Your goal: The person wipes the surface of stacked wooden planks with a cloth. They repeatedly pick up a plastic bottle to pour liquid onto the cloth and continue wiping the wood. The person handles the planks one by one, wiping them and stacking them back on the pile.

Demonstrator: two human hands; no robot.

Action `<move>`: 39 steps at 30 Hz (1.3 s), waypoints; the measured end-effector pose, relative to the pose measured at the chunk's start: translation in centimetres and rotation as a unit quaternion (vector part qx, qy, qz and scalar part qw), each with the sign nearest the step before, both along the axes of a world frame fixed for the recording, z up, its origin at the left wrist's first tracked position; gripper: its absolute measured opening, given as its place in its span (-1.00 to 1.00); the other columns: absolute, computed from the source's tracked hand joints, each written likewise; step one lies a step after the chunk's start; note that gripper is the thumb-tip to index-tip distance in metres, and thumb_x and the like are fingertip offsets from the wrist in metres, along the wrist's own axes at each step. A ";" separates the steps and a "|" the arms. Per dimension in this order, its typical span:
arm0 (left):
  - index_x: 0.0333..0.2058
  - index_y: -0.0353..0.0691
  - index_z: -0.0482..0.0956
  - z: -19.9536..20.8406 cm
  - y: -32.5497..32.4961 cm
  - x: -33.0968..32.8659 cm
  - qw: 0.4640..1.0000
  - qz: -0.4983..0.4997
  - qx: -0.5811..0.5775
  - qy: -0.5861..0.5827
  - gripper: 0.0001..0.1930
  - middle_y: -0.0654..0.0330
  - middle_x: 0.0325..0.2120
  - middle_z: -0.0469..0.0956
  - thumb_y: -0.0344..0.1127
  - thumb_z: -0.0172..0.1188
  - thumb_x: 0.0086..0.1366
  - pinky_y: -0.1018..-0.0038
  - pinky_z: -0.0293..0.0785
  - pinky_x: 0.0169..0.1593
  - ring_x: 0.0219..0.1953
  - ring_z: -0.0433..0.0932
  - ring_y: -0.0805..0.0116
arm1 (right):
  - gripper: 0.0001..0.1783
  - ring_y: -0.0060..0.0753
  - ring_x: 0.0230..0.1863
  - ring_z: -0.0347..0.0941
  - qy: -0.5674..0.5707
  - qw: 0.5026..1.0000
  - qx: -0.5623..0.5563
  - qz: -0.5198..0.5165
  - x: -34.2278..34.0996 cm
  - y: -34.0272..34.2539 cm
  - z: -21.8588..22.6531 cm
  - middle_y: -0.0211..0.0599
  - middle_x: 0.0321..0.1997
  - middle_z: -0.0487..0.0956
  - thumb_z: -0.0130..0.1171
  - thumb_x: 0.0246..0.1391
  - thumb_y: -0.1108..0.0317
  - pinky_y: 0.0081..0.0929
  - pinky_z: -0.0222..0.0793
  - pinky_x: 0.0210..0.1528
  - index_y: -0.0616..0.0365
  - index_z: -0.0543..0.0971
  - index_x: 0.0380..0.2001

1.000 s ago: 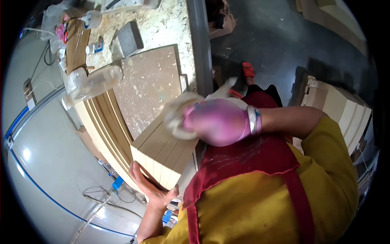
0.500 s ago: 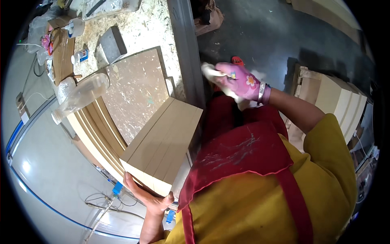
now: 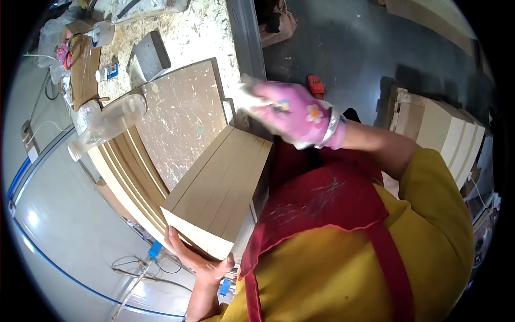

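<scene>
A block of several tan boards [image 3: 220, 180], pressed edge to edge, lies at the bench's near corner. My bare left hand [image 3: 201, 262] cups its near end, with the thumb at the right and the fingers at the left. My right hand [image 3: 292, 110], in a pink flowered glove, is closed on a whitish cloth [image 3: 248, 99] and hovers by the bench edge, beyond the boards' far end. Motion blurs this hand and the cloth. A brown paint-flecked panel [image 3: 185, 118] lies flat beside the boards.
More long boards [image 3: 131, 172] lie left of the panel. A translucent plastic bottle [image 3: 110, 123] rests on its side across them. Farther off are a grey block [image 3: 153, 56] and a small white bottle [image 3: 107, 72]. Stacked panels [image 3: 448, 131] stand on the right.
My right hand has swung left with the cloth, from over the floor toward the bench edge. The left hand remains at the boards' near end.
</scene>
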State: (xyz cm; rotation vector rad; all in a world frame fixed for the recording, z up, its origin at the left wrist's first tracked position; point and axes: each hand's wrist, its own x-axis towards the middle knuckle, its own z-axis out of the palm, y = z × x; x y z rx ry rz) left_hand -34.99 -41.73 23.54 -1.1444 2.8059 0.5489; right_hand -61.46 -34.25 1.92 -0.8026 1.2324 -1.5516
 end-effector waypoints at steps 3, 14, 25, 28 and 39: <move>0.30 -0.42 -0.17 0.3 -0.5 -0.2 0.999 -0.036 -0.010 0.005 0.25 -0.13 0.23 -0.02 0.43 0.20 -0.07 0.10 -0.07 0.29 0.29 0.02 -0.01 | -0.69 -0.01 -0.44 0.51 0.260 0.965 -0.010 0.021 1.0 -1.7 0.9 -0.11 -0.43 0.54 0.10 -0.09 0.51 -0.21 0.40 -0.41 0.12 0.48 -0.18; 0.30 -0.43 -0.16 -0.2 -0.3 -0.4 1.000 -0.009 -0.003 0.010 0.25 -0.12 0.24 -0.05 0.43 0.21 -0.07 0.14 -0.13 0.31 0.30 -0.02 0.04 | -0.75 0.09 -0.32 0.50 0.218 0.975 -0.029 0.028 -0.5 -2.1 1.4 -0.05 -0.34 0.56 0.18 -0.11 0.51 -0.14 0.38 -0.32 0.15 0.46 -0.28; 0.31 -0.41 -0.16 0.3 -0.2 -0.5 1.000 -0.018 0.001 0.000 0.22 -0.12 0.26 -0.07 0.42 0.19 -0.03 0.12 -0.11 0.32 0.32 -0.03 0.02 | -0.81 0.04 -0.35 0.53 0.283 0.950 0.075 0.112 0.0 -2.5 2.1 -0.07 -0.45 0.57 0.16 -0.10 0.42 -0.20 0.41 -0.33 0.12 0.50 -0.32; 0.30 -0.41 -0.15 0.0 -0.3 -0.8 1.000 0.000 0.015 0.016 0.22 -0.12 0.26 -0.07 0.42 0.19 -0.04 0.12 -0.12 0.32 0.32 -0.03 0.02 | -0.80 0.05 -0.36 0.54 0.329 0.924 0.084 0.178 -1.4 -2.8 2.3 -0.06 -0.47 0.57 0.16 -0.10 0.41 -0.22 0.42 -0.34 0.12 0.51 -0.31; 0.30 -0.42 -0.13 0.0 -0.2 -0.7 1.000 -0.010 0.000 0.014 0.24 -0.11 0.26 -0.03 0.45 0.20 -0.07 0.14 -0.12 0.32 0.32 -0.02 0.02 | -0.77 0.02 -0.38 0.53 0.309 0.936 0.067 0.157 -0.6 -2.1 1.7 -0.03 -0.47 0.56 0.14 -0.07 0.42 -0.20 0.42 -0.32 0.17 0.47 -0.26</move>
